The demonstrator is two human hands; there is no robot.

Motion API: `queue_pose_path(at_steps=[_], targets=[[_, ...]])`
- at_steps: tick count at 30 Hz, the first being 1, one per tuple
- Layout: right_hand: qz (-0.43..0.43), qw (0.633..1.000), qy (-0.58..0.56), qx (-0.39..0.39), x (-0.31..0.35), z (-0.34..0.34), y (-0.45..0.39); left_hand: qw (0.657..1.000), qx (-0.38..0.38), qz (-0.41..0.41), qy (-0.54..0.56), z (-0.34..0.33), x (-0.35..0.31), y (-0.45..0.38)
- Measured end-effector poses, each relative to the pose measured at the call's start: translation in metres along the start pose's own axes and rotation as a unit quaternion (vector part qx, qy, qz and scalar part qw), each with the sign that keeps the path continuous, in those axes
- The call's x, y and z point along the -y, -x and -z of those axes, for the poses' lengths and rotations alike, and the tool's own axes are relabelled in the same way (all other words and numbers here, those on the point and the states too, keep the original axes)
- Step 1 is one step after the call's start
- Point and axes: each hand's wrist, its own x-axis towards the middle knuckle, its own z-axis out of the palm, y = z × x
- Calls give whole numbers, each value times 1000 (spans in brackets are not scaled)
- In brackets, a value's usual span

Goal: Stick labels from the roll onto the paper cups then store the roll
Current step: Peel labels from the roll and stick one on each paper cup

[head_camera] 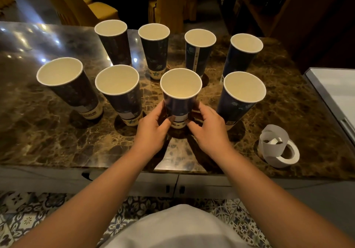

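Eight paper cups stand upright on the marble table (57,142), four in a back row, four in front. Far-left front cup (71,90) has a white label low on its side; next front cup (123,95) does too, both untouched. Your left hand (153,130) wraps the lower left side of the middle front cup (180,97), thumb across the front, that grip clamped on the cup. A white label sits low on its front, between your two hands. Your right hand (209,132) curls round the cup's lower right side, fingertips at the base, grip also clamped on it. Right front cup (240,99) stands just beside your right hand (label not clear from here). The label roll (278,149) lies at the table's right near corner, loose strip curled above it, apart from both hands.
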Motion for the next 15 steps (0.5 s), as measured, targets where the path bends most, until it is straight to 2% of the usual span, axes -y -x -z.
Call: queue_pose_path(at_steps=[6, 8, 10, 13, 15], targets=[[-19, 999, 9, 24, -3, -5, 3, 1000, 12, 15, 16, -2, -2, 3], [-33, 999, 6, 28, -4, -5, 9, 997, 6, 61, 55, -4, 1, 10], [-34, 999, 3, 30, -5, -2, 20, 995, -7, 93, 35, -5, 5, 25], [1, 998, 31, 47, -13, 9, 43, 998, -6, 14, -62, -8, 11, 51], [33, 995, 66, 63, -22, 20, 60, 991, 38, -58, -117, -14, 12, 62]])
